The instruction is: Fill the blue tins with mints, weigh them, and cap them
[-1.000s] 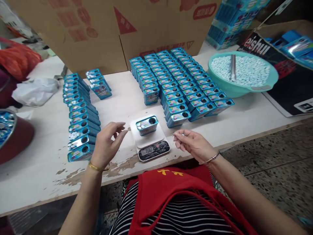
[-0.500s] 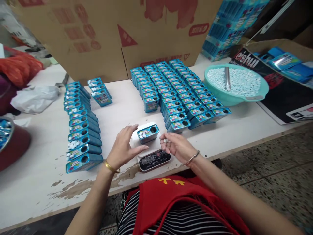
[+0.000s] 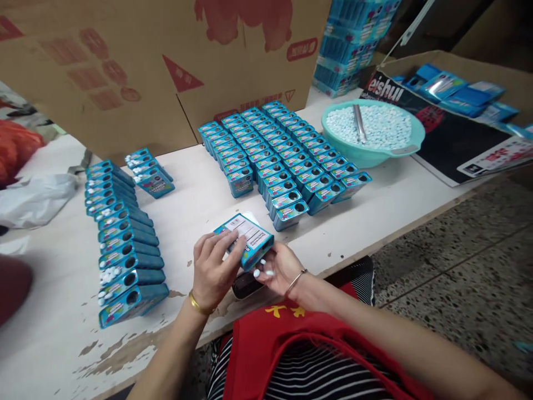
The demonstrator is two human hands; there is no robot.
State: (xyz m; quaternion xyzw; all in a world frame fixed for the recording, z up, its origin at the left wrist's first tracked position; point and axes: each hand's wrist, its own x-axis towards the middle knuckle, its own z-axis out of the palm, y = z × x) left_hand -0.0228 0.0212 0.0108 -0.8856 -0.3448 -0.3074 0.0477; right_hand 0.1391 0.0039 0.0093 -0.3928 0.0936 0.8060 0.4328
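Holds the blue tin (image 3: 253,238) on a tilt in the left hand (image 3: 216,266), with fingers bent firmly over its printed side, seemingly to slant the lower end toward the right hand (image 3: 285,269). Cups that right hand palm up close under it, half open, with a few white pieces (image 3: 257,273) loose at the fingers, probably to catch rather than pinch (cannot tell the left thumb's exact hold from above). Works directly over the scale (image 3: 245,286), mostly hidden under tin and hands. Has room for moving leftward across the white table (image 3: 187,194), as far as a slanting row of tins (image 3: 137,264), stood with lid holes upward, apparently for easy reach. Meets a tighter limit ahead on the right, at the packed block of tins (image 3: 277,161), with the turquoise basin (image 3: 370,155) beyond. Has only a narrow margin toward the body, between scale and near table edge
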